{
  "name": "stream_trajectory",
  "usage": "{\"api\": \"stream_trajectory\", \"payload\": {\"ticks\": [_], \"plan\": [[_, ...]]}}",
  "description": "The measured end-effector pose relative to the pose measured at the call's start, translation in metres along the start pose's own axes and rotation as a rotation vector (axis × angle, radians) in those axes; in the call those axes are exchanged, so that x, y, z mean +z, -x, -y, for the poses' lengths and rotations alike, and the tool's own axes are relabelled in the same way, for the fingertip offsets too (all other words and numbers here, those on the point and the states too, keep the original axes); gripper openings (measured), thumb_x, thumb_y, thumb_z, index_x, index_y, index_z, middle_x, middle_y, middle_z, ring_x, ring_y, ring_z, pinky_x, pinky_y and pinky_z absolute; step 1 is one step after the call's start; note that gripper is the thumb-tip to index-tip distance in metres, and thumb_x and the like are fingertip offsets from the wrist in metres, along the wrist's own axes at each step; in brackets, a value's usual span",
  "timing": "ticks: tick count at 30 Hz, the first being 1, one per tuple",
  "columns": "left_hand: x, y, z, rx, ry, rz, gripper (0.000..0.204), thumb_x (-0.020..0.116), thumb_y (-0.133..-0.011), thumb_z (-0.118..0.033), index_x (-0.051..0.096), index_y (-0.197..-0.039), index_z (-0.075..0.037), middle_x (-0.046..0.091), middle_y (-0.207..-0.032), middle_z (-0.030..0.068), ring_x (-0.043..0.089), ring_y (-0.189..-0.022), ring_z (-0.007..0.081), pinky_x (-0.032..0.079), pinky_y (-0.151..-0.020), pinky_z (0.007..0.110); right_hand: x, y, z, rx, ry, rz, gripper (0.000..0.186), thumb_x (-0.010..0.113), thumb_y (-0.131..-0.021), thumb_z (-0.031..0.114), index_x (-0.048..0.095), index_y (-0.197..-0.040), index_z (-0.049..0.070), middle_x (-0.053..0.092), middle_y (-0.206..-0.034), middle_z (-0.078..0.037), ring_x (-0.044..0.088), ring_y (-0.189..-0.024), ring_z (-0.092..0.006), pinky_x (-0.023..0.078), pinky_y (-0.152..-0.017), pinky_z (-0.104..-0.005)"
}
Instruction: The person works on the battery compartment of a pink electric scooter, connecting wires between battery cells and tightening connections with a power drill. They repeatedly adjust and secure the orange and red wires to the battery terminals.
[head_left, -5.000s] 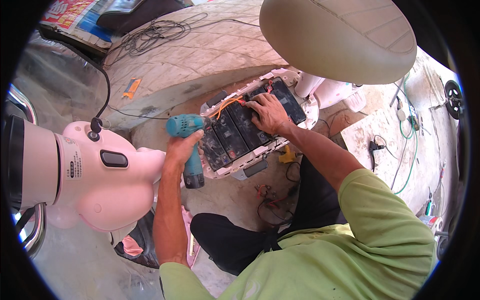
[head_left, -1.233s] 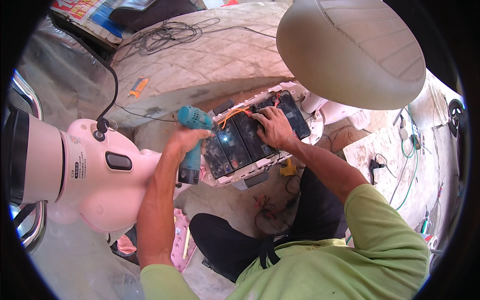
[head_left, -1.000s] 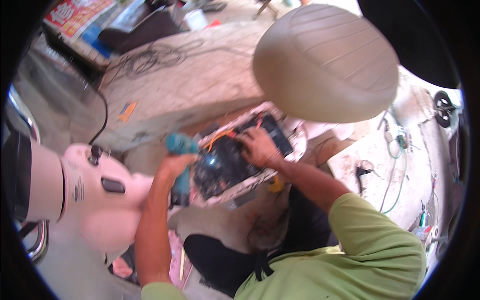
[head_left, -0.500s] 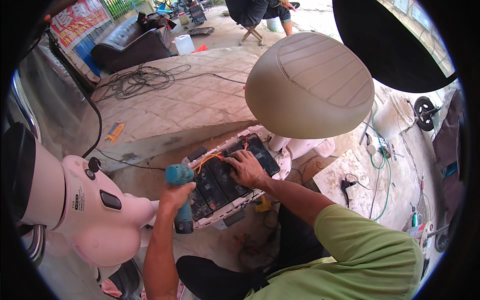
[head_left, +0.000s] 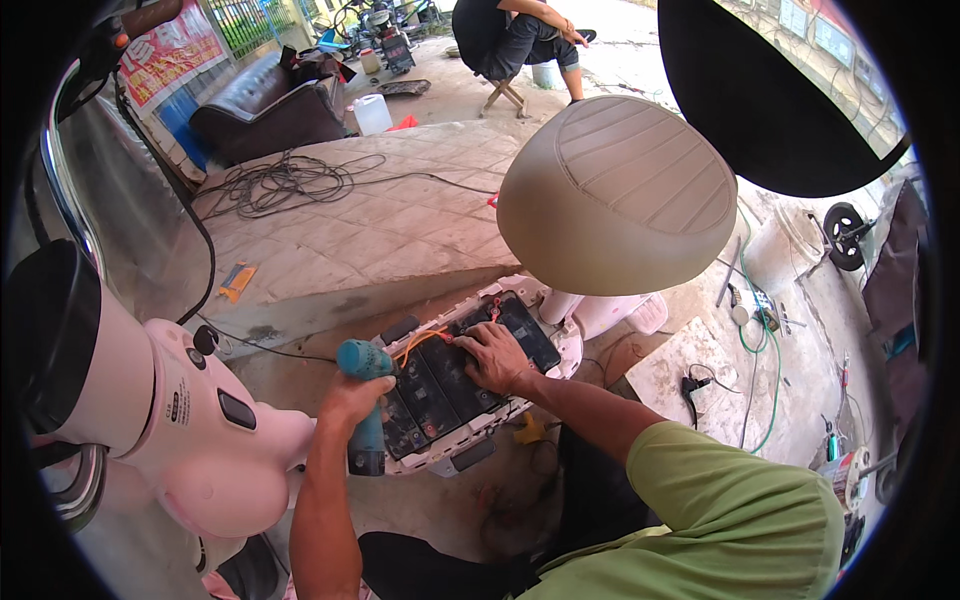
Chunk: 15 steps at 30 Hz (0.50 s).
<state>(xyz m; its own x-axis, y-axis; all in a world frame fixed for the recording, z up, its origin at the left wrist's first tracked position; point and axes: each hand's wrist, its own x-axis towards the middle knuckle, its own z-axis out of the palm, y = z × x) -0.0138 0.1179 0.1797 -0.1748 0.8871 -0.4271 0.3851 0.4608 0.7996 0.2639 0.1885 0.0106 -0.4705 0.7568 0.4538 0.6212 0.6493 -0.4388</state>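
My left hand (head_left: 352,398) is wrapped round the grip of a teal cordless drill (head_left: 366,445), whose body lies over the left end of a row of black batteries (head_left: 440,382). An orange wire (head_left: 420,335) loops across the top of the batteries. My right hand (head_left: 497,360) rests on them, its fingertips closed at the wire's right end beside a terminal. What sits under those fingertips is mostly hidden. The batteries lie in a pale pink scooter frame (head_left: 465,442). The drill's tip is hard to make out.
The scooter's pink front body (head_left: 225,450) stands at the left. A beige seat (head_left: 620,200) rises beyond the batteries. Coiled black cable (head_left: 280,185) lies on the tiled floor. At the right are a white bucket (head_left: 785,250) and a green hose (head_left: 768,390). A person (head_left: 520,40) sits far off.
The view has shifted slightly, so the surroundings appear a little lower. Both hands stay in nearly the same place: the left on the drill, the right at the wire's end.
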Motion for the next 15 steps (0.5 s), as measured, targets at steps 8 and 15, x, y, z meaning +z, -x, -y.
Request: {"api": "stream_trajectory", "payload": {"ticks": [8,15], "plan": [[-0.006,-0.005,0.001,-0.021,0.016,0.038,0.026,0.080,-0.093,-0.010,0.073,-0.119,-0.005,0.072,-0.091,0.0070,0.070,-0.069,0.0209,0.064,-0.057,0.041,0.000,0.000,-0.003,-0.023,-0.010,-0.031,0.056,0.075,-0.086,0.021,0.068,-0.141,0.014,0.063,-0.135,-0.011,0.056,-0.135,-0.0322,0.042,-0.121,-0.0482],[-0.009,-0.012,-0.010,-0.023,-0.037,0.039,0.029,0.083,-0.091,-0.011,0.075,-0.118,-0.004,0.074,-0.094,0.0090,0.072,-0.072,0.0227,0.066,-0.059,0.044,0.001,0.000,-0.002,-0.030,-0.013,-0.046,0.055,0.075,-0.087,0.020,0.068,-0.140,0.012,0.064,-0.134,-0.012,0.057,-0.134,-0.0330,0.043,-0.120,-0.0487]]}}
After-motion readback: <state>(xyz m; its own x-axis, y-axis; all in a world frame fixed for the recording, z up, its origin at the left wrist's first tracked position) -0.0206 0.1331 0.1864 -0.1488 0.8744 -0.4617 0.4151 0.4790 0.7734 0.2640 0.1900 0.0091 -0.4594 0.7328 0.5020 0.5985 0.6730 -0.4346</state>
